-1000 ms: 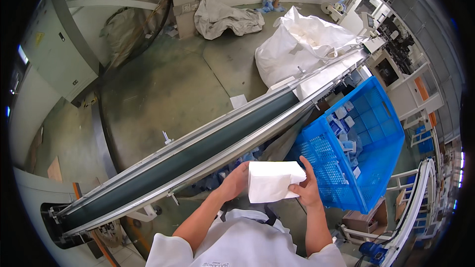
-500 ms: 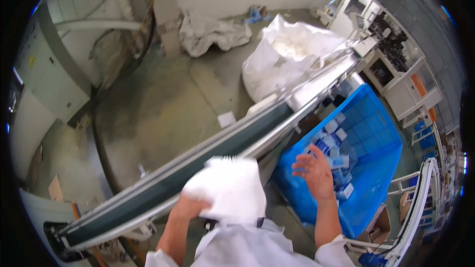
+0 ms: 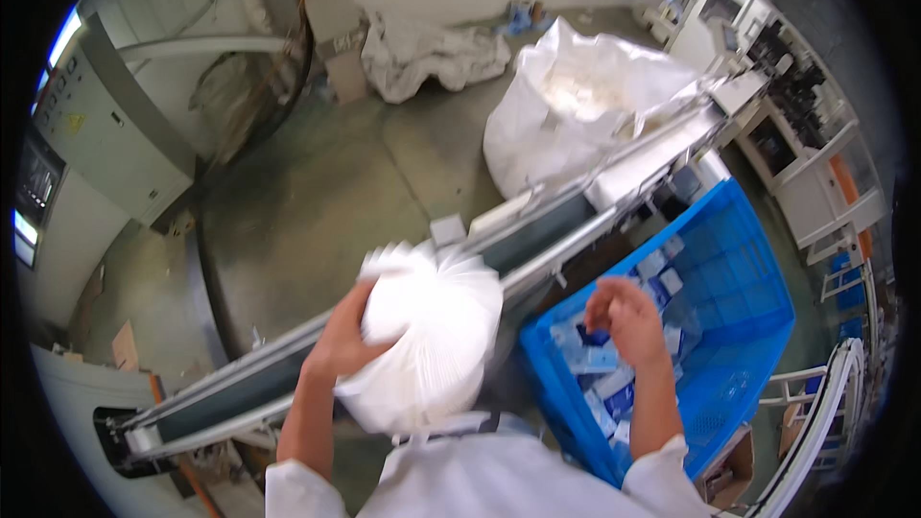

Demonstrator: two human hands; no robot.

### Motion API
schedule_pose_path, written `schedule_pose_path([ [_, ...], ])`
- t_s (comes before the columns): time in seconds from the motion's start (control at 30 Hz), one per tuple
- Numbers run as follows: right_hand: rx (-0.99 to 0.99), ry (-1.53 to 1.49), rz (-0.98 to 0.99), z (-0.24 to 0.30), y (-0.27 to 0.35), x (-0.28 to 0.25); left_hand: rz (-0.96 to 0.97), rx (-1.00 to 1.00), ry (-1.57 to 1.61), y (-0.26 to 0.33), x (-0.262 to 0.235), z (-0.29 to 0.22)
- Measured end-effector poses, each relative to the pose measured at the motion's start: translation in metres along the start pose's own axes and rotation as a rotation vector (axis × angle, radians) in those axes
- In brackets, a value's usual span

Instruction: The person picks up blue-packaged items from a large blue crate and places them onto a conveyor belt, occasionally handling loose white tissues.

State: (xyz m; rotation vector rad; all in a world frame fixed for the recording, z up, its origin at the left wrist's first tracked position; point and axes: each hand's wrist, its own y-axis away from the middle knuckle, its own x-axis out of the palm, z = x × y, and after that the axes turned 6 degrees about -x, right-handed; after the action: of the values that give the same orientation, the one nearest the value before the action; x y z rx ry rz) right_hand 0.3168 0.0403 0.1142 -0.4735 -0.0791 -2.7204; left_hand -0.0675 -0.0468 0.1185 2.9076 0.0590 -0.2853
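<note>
My left hand [image 3: 347, 336] grips a thick stack of white sheets [image 3: 432, 326] by its left side, thumb in front. The sheets are fanned and bent, and they hang over the conveyor belt, close to my white-sleeved front. Raised over the near part of a blue plastic crate [image 3: 566, 422] is my right hand [image 3: 625, 318], its fingers loosely bent and a little blurred, with nothing visible in them. Inside the crate lie several small blue-and-white packs [image 3: 614, 386], partly hidden behind my right hand and forearm.
A narrow conveyor [image 3: 230, 395] with a dark green belt runs from lower left to upper right. Beyond it stands a large white bulk sack [image 3: 523, 125]. A crumpled grey sheet [image 3: 422, 58] lies by the wall. White machinery [image 3: 806, 173] stands at right, a grey cabinet [image 3: 120, 134] at left.
The stack has risen and moved forward over the conveyor in my left hand, its sheets now fanned. The spread fingers of my right hand have curled in. The view has shifted slightly.
</note>
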Motion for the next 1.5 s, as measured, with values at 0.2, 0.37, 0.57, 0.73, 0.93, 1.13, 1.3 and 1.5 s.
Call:
schedule_pose_path([
  [0.2, 0.372, -0.318, 0.008, -0.069, -0.093, 0.020, 0.239, -0.095, 0.266, -0.016, 0.035, -0.006],
  [0.37, 0.509, -0.287, 0.085, -0.109, -0.137, 0.018, 0.108, -0.449, 0.785, -0.100, 0.085, 0.073],
  [0.57, 0.250, -0.030, -0.103, -0.079, -0.119, -0.054, 0.068, -0.668, 0.666, -0.123, 0.078, 0.163],
  [0.73, 0.188, 0.120, -0.328, -0.050, -0.039, -0.134, 0.046, -0.891, 0.301, -0.115, 0.079, 0.164],
  [0.93, 0.237, 1.277, -0.014, -0.141, 0.077, -0.222, -0.232, -0.465, 0.266, -0.064, 0.083, 0.115],
  [1.13, 0.503, 1.369, 0.141, -0.188, 0.109, -0.229, -0.124, -0.439, 0.378, -0.033, 0.120, 0.095],
  [1.3, 0.364, 1.214, -0.191, -0.101, 0.105, -0.197, 0.136, -0.344, 0.375, -0.029, 0.153, 0.069],
  [1.5, -0.570, 1.769, -0.264, 0.004, 0.106, -0.050, 0.547, -0.450, 0.751, 0.004, 0.191, 0.018],
])
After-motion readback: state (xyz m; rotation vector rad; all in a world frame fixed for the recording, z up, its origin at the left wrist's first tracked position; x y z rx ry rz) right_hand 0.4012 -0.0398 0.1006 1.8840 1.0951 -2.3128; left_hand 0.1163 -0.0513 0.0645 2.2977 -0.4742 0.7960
